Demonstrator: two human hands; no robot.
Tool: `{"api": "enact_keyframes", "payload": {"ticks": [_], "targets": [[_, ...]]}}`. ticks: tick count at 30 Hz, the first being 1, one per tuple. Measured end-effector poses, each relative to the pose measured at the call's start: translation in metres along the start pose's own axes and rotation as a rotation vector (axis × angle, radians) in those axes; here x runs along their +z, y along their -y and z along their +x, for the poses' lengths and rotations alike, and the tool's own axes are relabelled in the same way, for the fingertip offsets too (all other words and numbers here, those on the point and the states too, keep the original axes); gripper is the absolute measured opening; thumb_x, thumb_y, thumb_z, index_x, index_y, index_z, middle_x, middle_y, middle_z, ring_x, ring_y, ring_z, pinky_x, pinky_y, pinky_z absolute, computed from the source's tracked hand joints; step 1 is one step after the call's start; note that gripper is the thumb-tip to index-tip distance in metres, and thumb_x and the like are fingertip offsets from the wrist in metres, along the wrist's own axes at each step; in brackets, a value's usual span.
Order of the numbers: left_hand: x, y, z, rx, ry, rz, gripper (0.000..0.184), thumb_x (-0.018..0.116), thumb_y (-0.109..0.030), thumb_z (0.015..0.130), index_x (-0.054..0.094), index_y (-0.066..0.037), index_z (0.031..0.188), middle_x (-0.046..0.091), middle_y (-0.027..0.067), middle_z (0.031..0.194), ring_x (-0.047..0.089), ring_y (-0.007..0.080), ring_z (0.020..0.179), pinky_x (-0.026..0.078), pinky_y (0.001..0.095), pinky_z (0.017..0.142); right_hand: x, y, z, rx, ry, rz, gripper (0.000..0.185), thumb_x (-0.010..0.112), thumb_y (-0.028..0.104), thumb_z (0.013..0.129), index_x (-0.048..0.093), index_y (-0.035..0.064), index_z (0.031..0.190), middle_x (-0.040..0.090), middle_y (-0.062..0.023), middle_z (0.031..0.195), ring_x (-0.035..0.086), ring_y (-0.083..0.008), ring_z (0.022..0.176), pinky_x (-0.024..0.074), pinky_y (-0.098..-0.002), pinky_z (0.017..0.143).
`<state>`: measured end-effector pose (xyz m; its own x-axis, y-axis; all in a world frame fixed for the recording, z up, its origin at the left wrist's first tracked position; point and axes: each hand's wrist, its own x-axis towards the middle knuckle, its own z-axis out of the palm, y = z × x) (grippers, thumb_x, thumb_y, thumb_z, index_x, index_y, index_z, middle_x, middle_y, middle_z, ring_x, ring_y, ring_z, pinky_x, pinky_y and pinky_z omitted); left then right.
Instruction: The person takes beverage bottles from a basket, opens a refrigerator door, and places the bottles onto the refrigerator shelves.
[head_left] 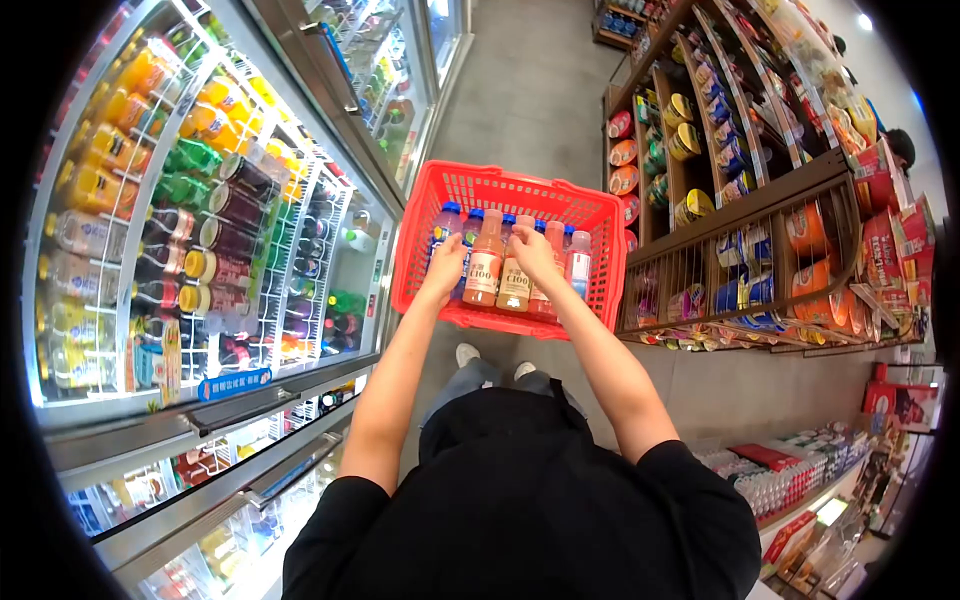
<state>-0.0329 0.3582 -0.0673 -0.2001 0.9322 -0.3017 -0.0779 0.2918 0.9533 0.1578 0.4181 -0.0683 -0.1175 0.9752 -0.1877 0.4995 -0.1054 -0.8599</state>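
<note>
Shop aisle (520, 90): lit drinks fridge (120, 435) at left, one packed snack rack (740, 217) at right. Between: one red basket (470, 317); inside, at least six bottles (484, 272), some part-hidden. Left hand (446, 265), right hand (537, 252): fingers curled at bottles; cannot tell whether gripping.

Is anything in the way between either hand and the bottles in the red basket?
Nothing visible is. The basket is open on top, and the left hand and right hand are right at the bottles; whether they touch is unclear.
</note>
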Motion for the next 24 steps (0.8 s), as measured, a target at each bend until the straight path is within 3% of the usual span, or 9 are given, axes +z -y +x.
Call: {"api": "enact_keyframes", "payload": {"ticks": [3, 6, 10, 11, 14, 15, 18, 22, 24], "targets": [[0.003, 0.002, 0.01, -0.173, 0.081, 0.037, 0.051, 0.049, -0.014, 0.1, 0.038, 0.006, 0.146, 0.047, 0.0196, 0.145, 0.045, 0.0249, 0.133, 0.033, 0.0341, 0.112, 0.017, -0.027, 0.017, 0.11, 0.073, 0.029, 0.042, 0.057, 0.017, 0.094, 0.057, -0.0059, 0.13, 0.065, -0.0203, 0.123, 0.066, -0.0241, 0.108, 0.0545, -0.0331, 0.088], [0.006, 0.02, 0.027, -0.355, 0.154, 0.021, 0.056, 0.049, -0.014, 0.099, 0.033, 0.005, 0.149, 0.045, 0.0216, 0.147, 0.046, 0.0252, 0.133, 0.034, 0.0346, 0.111, 0.017, -0.011, 0.009, 0.246, 0.143, 0.163, 0.041, 0.056, 0.016, 0.095, 0.057, -0.0049, 0.13, 0.065, -0.0197, 0.123, 0.066, -0.0233, 0.107, 0.0552, -0.0325, 0.087], [0.006, 0.025, 0.032, -0.382, 0.382, 0.109, 0.047, 0.053, -0.014, 0.097, 0.043, 0.008, 0.137, 0.055, 0.023, 0.135, 0.058, 0.0278, 0.121, 0.048, 0.0347, 0.097, 0.02, -0.007, 0.011, 0.216, 0.207, 0.057, 0.046, 0.054, 0.015, 0.096, 0.051, -0.0063, 0.136, 0.061, -0.0211, 0.131, 0.063, -0.0252, 0.114, 0.0491, -0.0342, 0.097], [0.009, 0.023, 0.028, -0.353, 0.376, 0.151, 0.045, 0.06, -0.015, 0.094, 0.047, 0.003, 0.134, 0.061, 0.0166, 0.125, 0.061, 0.0223, 0.113, 0.049, 0.0348, 0.095, 0.022, -0.01, 0.011, 0.19, 0.231, 0.031, 0.047, 0.053, 0.016, 0.096, 0.05, -0.0067, 0.137, 0.059, -0.022, 0.134, 0.061, -0.0267, 0.118, 0.0465, -0.0349, 0.101], [0.012, 0.052, 0.037, -0.237, 0.327, 0.433, 0.051, 0.07, -0.015, 0.087, 0.052, 0.001, 0.131, 0.065, 0.0158, 0.119, 0.064, 0.0218, 0.108, 0.052, 0.0356, 0.091, 0.023, -0.008, 0.005, 0.152, 0.197, 0.032, 0.046, 0.052, 0.016, 0.096, 0.051, -0.0065, 0.136, 0.059, -0.0225, 0.134, 0.057, -0.0278, 0.124, 0.0432, -0.0352, 0.105], [0.014, 0.043, 0.034, -0.247, 0.314, 0.384, 0.053, 0.079, -0.022, 0.074, 0.063, 0.006, 0.117, 0.066, 0.0266, 0.114, 0.064, 0.0341, 0.11, 0.053, 0.0388, 0.09, 0.022, -0.006, 0.002, 0.154, 0.192, 0.031, 0.046, 0.052, 0.016, 0.096, 0.051, -0.0065, 0.136, 0.059, -0.0225, 0.134, 0.057, -0.0278, 0.124, 0.0432, -0.0352, 0.105], [0.02, 0.038, 0.032, -0.189, 0.306, 0.693, 0.054, 0.082, -0.02, 0.075, 0.062, -0.001, 0.122, 0.068, 0.0176, 0.115, 0.068, 0.0248, 0.103, 0.056, 0.0382, 0.084, 0.021, -0.004, -0.003, 0.128, 0.199, 0.017, 0.046, 0.052, 0.016, 0.095, 0.052, -0.0064, 0.136, 0.059, -0.022, 0.133, 0.056, -0.0276, 0.125, 0.0421, -0.0347, 0.106], [0.021, 0.0, 0.019, -0.262, 0.238, 0.61, 0.056, 0.083, -0.018, 0.067, 0.064, 0.009, 0.113, 0.068, 0.0237, 0.111, 0.07, 0.035, 0.096, 0.058, 0.0389, 0.078, 0.013, 0.012, -0.009, 0.122, 0.244, 0.017, 0.045, 0.051, 0.015, 0.095, 0.053, -0.0054, 0.135, 0.06, -0.0211, 0.133, 0.057, -0.0276, 0.125, 0.0426, -0.0345, 0.106], [0.018, 0.007, 0.024, -0.266, 0.223, 0.571, 0.056, 0.083, -0.015, 0.065, 0.063, 0.009, 0.112, 0.069, 0.0225, 0.106, 0.07, 0.034, 0.092, 0.059, 0.0383, 0.075, 0.007, 0.02, -0.013, 0.098, 0.219, 0.04, 0.044, 0.053, 0.013, 0.095, 0.054, -0.0044, 0.135, 0.061, -0.0191, 0.133, 0.058, -0.0245, 0.123, 0.0445, -0.0336, 0.104]]}}
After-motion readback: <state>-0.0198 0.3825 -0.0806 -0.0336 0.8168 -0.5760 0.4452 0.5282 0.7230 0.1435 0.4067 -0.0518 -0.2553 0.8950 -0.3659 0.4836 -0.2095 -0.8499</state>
